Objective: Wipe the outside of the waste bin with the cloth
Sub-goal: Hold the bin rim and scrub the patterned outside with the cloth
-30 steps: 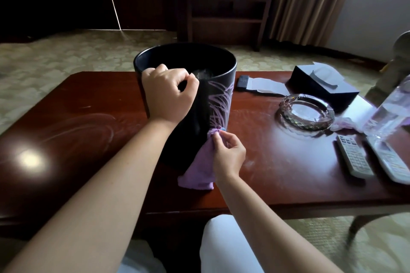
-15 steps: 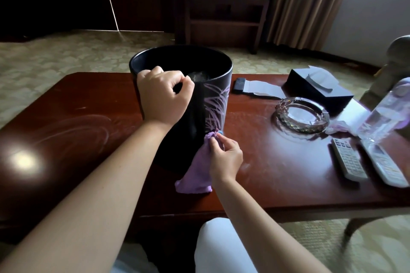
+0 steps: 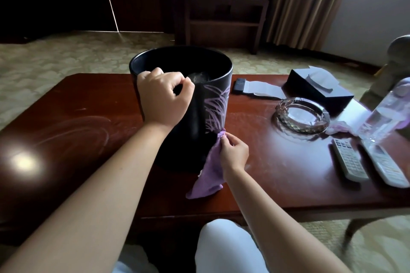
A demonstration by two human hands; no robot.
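waste bin, a tall black round one with a pale purple grass motif, stands upright on the dark red wooden bench, steadied by the left hand whose fingers curl over its near rim, probably so it won't turn or slide. the right hand pinches a purple cloth against the bin's lower right side (the loose end trails onto the bench), likely wiping there.

Black waste bin with pale leaf print, upright on table, purple cloth draped against its lower side
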